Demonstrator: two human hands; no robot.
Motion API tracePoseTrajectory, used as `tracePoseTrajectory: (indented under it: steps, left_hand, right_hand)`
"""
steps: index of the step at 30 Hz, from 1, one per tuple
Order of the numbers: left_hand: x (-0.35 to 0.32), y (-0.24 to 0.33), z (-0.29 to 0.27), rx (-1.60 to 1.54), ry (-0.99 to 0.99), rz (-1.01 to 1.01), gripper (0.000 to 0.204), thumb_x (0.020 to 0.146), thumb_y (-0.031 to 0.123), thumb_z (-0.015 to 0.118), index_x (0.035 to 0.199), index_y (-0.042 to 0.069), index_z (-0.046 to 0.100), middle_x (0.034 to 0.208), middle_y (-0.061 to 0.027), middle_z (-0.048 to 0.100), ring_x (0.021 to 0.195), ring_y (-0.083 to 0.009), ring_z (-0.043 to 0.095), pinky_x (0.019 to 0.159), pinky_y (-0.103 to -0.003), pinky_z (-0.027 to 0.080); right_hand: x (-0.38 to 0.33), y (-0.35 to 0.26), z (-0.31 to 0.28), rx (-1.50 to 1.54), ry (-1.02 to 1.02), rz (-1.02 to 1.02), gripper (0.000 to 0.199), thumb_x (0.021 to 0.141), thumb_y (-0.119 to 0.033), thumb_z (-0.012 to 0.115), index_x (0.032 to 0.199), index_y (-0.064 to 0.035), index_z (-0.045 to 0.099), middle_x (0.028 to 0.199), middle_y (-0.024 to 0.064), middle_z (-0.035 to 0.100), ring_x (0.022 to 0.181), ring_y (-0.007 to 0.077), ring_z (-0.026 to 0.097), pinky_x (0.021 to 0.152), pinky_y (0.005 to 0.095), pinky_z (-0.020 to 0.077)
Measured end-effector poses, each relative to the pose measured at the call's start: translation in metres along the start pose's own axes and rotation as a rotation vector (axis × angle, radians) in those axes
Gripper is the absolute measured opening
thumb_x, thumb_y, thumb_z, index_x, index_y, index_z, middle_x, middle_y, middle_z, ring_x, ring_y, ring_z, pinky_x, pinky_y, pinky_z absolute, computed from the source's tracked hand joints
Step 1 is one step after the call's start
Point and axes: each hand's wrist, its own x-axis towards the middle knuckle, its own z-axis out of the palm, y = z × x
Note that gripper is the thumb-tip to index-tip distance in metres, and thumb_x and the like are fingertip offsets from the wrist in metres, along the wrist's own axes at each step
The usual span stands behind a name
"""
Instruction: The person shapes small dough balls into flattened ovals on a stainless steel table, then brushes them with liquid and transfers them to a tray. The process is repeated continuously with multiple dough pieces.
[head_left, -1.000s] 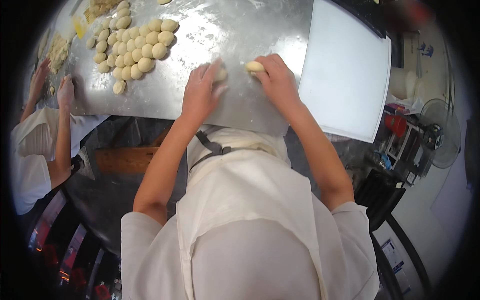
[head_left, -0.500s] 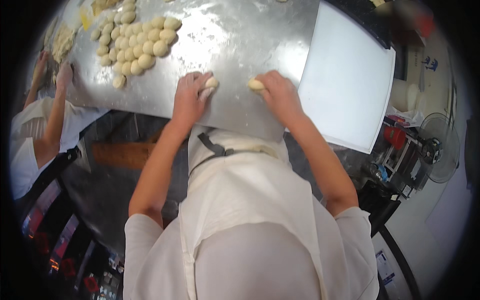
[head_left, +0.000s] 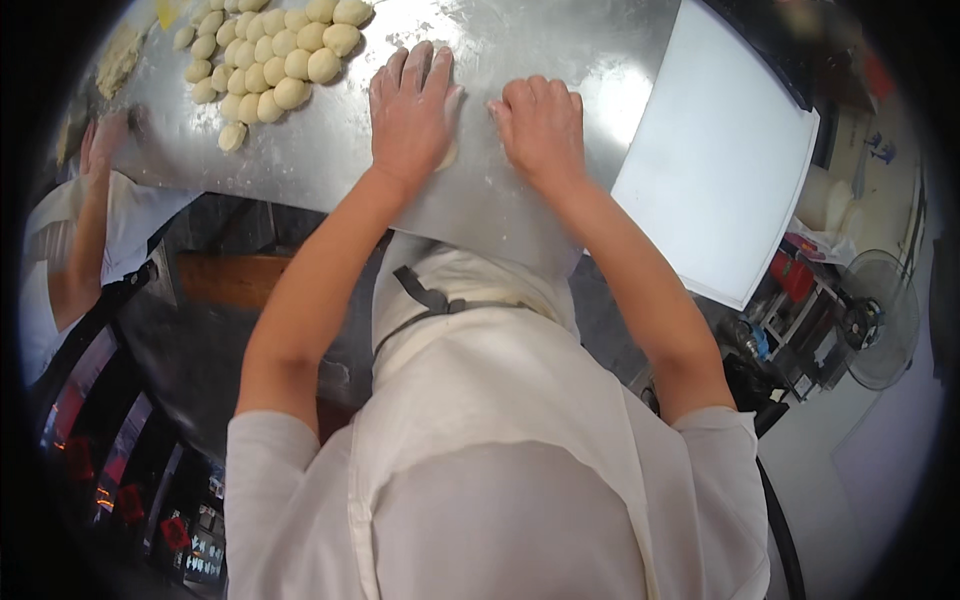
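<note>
Head view — on the counter [head_left: 480, 212], dough [head_left: 450, 156] partly showing beside the palm of the left hand [head_left: 412, 118]; grip wide, fingers extended. Right hand [head_left: 543, 132] curled, palm hidden — cannot tell grip. Upper left: clustered dough balls [head_left: 270, 75].

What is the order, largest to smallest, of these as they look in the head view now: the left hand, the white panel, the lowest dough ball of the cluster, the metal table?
1. Metal table
2. White panel
3. Left hand
4. Lowest dough ball of the cluster
</note>
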Motion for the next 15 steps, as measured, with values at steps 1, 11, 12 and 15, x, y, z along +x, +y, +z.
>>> tracePoseTrajectory:
  steps: [1, 11, 12, 15]
  left_hand:
    - [-0.009, 0.002, -0.001, -0.002, -0.043, -0.017, 0.047, 0.101, 0.028, 0.064, 0.145, 0.012, 0.059, 0.148, -0.0156, 0.054, 0.139, -0.0379, 0.046, 0.115, -0.054, 0.037]
    - [-0.044, -0.021, -0.05, -0.247, -0.242, -0.068, 0.039, 0.094, 0.012, 0.071, 0.13, -0.002, 0.065, 0.141, -0.0211, 0.059, 0.135, -0.0413, 0.052, 0.114, -0.048, 0.042]
    - [-0.056, -0.018, -0.05, -0.277, -0.189, -0.018, 0.04, 0.091, 0.009, 0.073, 0.129, -0.002, 0.064, 0.14, -0.0211, 0.059, 0.133, -0.0413, 0.053, 0.113, -0.048, 0.043]
    - [-0.065, -0.014, -0.055, -0.523, -0.261, -0.118, 0.035, 0.088, 0.002, 0.075, 0.121, 0.0, 0.062, 0.131, -0.0172, 0.064, 0.122, -0.0403, 0.058, 0.105, -0.048, 0.046]
  right_hand:
    - [-0.007, -0.004, -0.001, 0.014, -0.041, 0.021, 0.024, 0.096, -0.033, 0.07, 0.103, -0.0097, 0.066, 0.097, 0.0078, 0.063, 0.093, 0.0304, 0.059, 0.082, 0.0462, 0.0456]
    - [-0.038, 0.004, -0.053, 0.259, -0.108, 0.237, 0.024, 0.09, -0.02, 0.076, 0.102, -0.0023, 0.065, 0.114, 0.0149, 0.066, 0.11, 0.0352, 0.059, 0.095, 0.0454, 0.0489]
    - [-0.041, 0.0, -0.052, 0.282, -0.13, 0.257, 0.024, 0.089, -0.018, 0.077, 0.102, -0.0024, 0.064, 0.115, 0.0147, 0.066, 0.11, 0.0347, 0.059, 0.095, 0.0454, 0.049]
    - [-0.045, -0.022, -0.063, 0.429, -0.23, 0.502, 0.026, 0.085, -0.01, 0.078, 0.103, -0.0035, 0.061, 0.116, 0.0145, 0.066, 0.11, 0.0338, 0.06, 0.093, 0.045, 0.0494]
